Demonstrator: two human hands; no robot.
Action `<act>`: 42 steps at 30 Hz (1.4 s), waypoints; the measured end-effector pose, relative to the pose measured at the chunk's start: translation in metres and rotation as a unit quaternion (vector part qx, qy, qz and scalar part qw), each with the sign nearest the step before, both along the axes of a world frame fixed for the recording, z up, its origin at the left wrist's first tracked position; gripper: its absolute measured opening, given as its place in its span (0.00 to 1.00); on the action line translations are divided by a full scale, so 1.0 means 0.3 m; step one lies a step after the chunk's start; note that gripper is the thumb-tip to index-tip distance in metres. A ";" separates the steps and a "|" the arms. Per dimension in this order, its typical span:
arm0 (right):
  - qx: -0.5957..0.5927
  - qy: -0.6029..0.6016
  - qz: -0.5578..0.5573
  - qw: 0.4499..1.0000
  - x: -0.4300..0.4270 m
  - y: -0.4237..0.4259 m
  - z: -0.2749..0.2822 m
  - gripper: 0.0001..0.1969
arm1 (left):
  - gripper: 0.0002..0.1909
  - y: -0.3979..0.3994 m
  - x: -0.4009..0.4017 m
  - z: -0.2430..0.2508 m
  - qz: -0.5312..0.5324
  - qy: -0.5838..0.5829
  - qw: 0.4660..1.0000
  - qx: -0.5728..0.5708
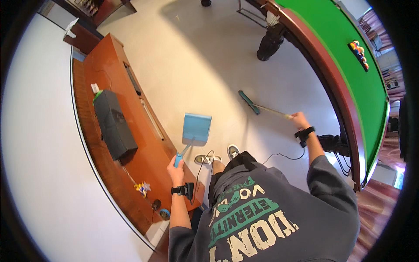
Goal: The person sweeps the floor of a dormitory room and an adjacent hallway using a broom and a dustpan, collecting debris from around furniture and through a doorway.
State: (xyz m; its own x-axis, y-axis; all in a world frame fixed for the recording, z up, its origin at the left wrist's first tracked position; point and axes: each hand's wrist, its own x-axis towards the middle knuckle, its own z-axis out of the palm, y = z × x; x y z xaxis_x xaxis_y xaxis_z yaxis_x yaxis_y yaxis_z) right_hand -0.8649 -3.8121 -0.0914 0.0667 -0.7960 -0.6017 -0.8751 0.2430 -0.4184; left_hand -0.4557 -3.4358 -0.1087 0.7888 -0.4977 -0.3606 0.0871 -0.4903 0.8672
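Note:
My left hand (176, 167) is closed around the blue grip of a long-handled dustpan (197, 126). The blue pan lies at floor level ahead of my feet, between them and the wooden cabinet. Out to the right, my right hand (298, 120) grips the end of a broom's pale handle. The broom head (249, 102), dark green, is over the floor ahead and to the right of the dustpan, apart from it. Black straps with small devices and cables are on both wrists.
Along the left stands a reddish-brown wooden cabinet (131, 98) bearing a dark grey box-shaped object (114, 124). A billiard table (347, 78) with green cloth curves along the right, its thick dark leg (270, 42) on the tiled floor. Racked balls (359, 54) lie on the cloth.

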 end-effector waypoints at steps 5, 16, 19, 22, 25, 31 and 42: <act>-0.065 0.068 -0.034 0.995 0.298 0.221 -0.254 0.18 | 0.18 -0.091 0.110 -0.039 -0.142 -0.099 0.982 0.074; 0.030 -0.014 0.289 0.957 0.666 0.563 -0.093 0.15 | 0.17 -0.240 0.314 -0.086 -0.210 -0.123 0.966 0.082; 0.088 -0.054 0.070 0.992 0.675 0.517 -0.005 0.17 | 0.17 -0.268 0.329 -0.093 -0.218 -0.119 0.967 0.057; 0.145 -0.083 -0.050 0.985 0.551 0.395 0.028 0.17 | 0.17 -0.281 0.342 -0.069 -0.222 -0.146 0.961 0.072; 0.149 -0.127 -0.148 0.969 0.461 0.308 0.135 0.14 | 0.16 -0.282 0.375 -0.098 -0.198 -0.151 0.966 0.067; 0.057 -0.087 -0.291 0.951 0.298 0.117 0.073 0.08 | 0.16 -0.289 0.423 -0.023 -0.188 -0.106 0.972 0.097; -0.023 -0.058 -0.374 0.925 0.310 -0.624 -0.306 0.11 | 0.17 -0.370 0.469 0.039 -0.151 -0.105 0.975 0.126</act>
